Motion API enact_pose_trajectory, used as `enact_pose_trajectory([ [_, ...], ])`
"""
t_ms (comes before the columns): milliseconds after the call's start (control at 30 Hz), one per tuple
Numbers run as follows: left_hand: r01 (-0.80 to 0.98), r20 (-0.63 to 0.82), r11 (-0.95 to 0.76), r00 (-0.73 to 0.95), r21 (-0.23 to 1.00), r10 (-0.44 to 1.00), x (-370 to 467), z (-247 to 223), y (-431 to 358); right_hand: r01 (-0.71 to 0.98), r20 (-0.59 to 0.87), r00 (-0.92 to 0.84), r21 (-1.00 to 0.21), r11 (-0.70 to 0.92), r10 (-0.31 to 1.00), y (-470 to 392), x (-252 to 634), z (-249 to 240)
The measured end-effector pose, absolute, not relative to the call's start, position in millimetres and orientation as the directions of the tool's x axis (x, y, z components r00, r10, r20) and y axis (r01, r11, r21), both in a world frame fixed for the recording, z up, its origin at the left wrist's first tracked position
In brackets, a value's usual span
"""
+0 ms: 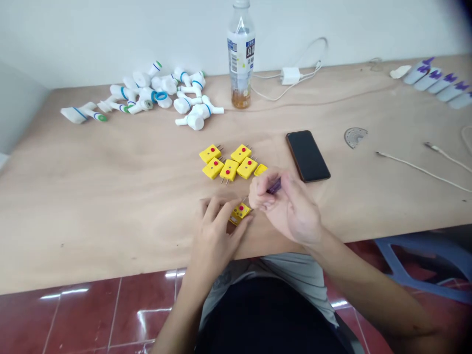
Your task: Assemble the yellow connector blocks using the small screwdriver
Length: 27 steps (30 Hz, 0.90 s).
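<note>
One yellow piece (pixel 240 210) with a red dot, on the tabletop (pixel 121 211) near its front edge, pinned between thumb and fingers of left hand (pixel 217 228). Left hand palm down, fingers bent, forearm in from below. Right hand (pixel 285 209) just beside, raised, fingers curled tight round one purple item (pixel 274 186), mostly hidden; wrist turned, inner side up, forearm in from lower right. Behind the hands: five more yellow blocks (pixel 229 169) with red dots and metal prongs, plus one yellow part (pixel 260 170) half covered by right hand. Further out: one phone (pixel 308 155), one protractor (pixel 355 137), one bottle (pixel 241 59), white-and-blue parts (pixel 195 118) heaped, count unclear.
</note>
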<state>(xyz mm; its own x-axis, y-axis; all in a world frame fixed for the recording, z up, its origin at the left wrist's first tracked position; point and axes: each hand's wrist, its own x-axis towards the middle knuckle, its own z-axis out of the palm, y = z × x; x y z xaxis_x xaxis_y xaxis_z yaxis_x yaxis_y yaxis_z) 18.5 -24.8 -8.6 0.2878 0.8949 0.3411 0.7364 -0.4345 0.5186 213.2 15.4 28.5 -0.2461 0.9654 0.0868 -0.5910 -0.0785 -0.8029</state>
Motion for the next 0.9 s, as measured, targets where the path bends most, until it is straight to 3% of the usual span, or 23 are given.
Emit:
enact_pose_trajectory([
  [367, 0.733, 0.320, -0.429, 0.296, 0.529, 0.900, 19.0, -10.2, -24.3, -0.519, 0.127, -0.184, -0.854, 0.014, 0.975, 13.4, 205.3, 18.7],
  [700, 0.723, 0.326, -0.436, 0.299, 0.536, 0.897, 18.8, -12.8, -24.9, -0.438, 0.166, -0.287, -0.899, 0.024, 0.943, 8.9, 205.8, 19.3],
  [900, 0.735, 0.339, -0.449, 0.309, 0.508, 0.889, 19.4, -11.5, -24.4, -0.342, 0.290, -0.278, -0.921, 0.187, 0.916, 9.4, 207.1, 17.7],
])
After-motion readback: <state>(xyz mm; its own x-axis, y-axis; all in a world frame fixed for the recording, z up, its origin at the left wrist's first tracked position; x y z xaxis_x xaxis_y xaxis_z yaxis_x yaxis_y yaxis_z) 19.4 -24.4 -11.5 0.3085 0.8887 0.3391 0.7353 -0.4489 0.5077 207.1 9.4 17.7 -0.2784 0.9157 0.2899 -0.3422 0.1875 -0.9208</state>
